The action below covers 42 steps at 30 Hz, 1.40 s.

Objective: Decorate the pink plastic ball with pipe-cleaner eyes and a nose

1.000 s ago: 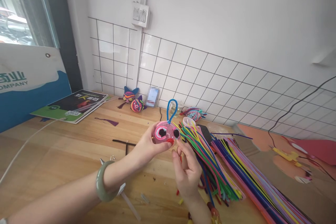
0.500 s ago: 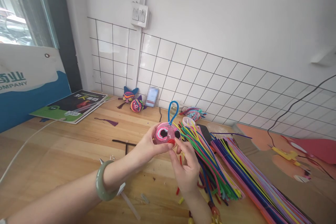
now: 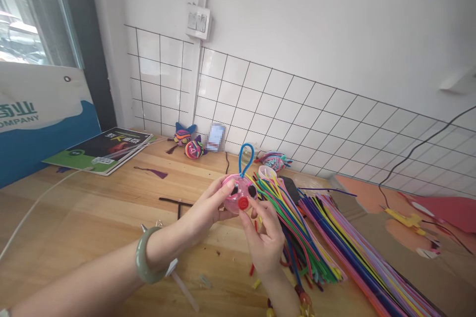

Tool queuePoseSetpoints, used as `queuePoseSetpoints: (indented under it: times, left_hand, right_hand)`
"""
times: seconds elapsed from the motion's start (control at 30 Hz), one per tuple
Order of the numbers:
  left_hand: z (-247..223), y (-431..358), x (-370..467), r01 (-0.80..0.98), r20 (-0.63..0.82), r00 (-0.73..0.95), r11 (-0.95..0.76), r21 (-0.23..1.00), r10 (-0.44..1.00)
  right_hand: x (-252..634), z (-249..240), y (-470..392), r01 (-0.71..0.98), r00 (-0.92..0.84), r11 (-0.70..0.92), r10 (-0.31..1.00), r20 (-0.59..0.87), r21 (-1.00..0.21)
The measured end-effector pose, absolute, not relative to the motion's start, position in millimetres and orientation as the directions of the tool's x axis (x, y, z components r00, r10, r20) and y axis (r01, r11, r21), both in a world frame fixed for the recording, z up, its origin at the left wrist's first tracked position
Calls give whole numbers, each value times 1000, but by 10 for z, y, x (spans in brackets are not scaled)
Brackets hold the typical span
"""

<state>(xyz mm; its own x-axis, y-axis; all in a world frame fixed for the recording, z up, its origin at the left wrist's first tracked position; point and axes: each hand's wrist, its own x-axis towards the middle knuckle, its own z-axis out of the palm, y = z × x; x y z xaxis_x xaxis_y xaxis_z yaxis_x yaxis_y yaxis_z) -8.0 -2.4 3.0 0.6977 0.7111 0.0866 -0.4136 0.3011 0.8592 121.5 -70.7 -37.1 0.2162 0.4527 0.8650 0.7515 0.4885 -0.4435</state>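
A clear pinkish ball [image 3: 231, 205] sits in my left hand [image 3: 211, 204], whose fingers wrap its left side while the thumb lies over one eye. Coloured pipe cleaner is wound on it, with two black eye spots, and a blue pipe cleaner loop [image 3: 246, 145] stands up from its top. At the lower front is a red pipe cleaner coil [image 3: 243, 202], face toward me. My right hand [image 3: 265, 235] pinches the coil's lower right edge with thumb and index finger, against or very close to the ball; any gap between them is too small to make out.
Bundles of coloured pipe cleaners [image 3: 349, 247] lie to the right, near a yellow glue gun [image 3: 405, 219] on cardboard. Two finished striped ornaments [image 3: 194, 148] stand by the wall grid. A purple tassel [image 3: 158, 173] and a black pipe cleaner piece [image 3: 174, 202] lie left of the hands.
My left thumb has moved from below the ball's front up onto the eye. The red coil's round face now shows fully, where before the thumb partly covered it.
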Motion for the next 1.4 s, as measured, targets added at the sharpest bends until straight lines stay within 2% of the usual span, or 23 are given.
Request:
queuePoseSetpoints:
  times: [0.37, 0.47, 0.53, 0.67, 0.73, 0.83, 0.9, 1.03, 1.13, 1.2, 1.3, 1.4]
  left_hand:
    - [79, -26, -56, -403, 12, 693, 374, 835, 721]
    - [66, -18, -66, -391, 24, 694, 349, 851, 720]
    - [37, -18, -71, -393, 62, 694, 306, 867, 717]
    - [2, -50, -59, -359, 127, 731, 220, 907, 670]
    - [3, -76, -40, -345, 176, 727, 131, 929, 664]
    - [-1, -103, -19, -345, 253, 703, 8, 939, 664]
    - [-13, -104, -19, -348, 240, 717, 38, 937, 654]
    - [-35, -52, -48, -360, 134, 770, 251, 898, 624]
    - [-20, 52, -77, -400, 87, 746, 340, 851, 660]
    - [12, 152, -100, -429, 70, 713, 355, 831, 698]
    - [87, 319, -150, -489, 80, 647, 332, 806, 758]
    - [183, 454, -228, -540, 77, 574, 307, 784, 815]
  right_hand:
    - [1216, -393, -701, 751, 233, 477, 455, 859, -456]
    - [1229, -376, -725, 764, 236, 462, 451, 861, -451]
    - [1229, -330, -746, 804, 217, 440, 407, 887, -399]
    - [1190, -202, -778, 921, 104, 324, 331, 938, -216]
    - [1163, -175, -785, 942, 39, 299, 357, 933, -154]
    - [1136, -216, -795, 933, -58, 344, 433, 899, -106]
    - [1129, -265, -807, 917, -109, 392, 436, 893, -80]
    - [1115, -304, -843, 898, -178, 439, 417, 891, -26]
    - [1081, -290, -864, 860, -263, 510, 405, 876, 22]
    - [1055, -297, -864, 802, -316, 597, 396, 862, 20]
    - [1058, -350, -832, 730, -351, 681, 437, 828, -50]
    - [1162, -426, -766, 752, -223, 628, 528, 819, -200]
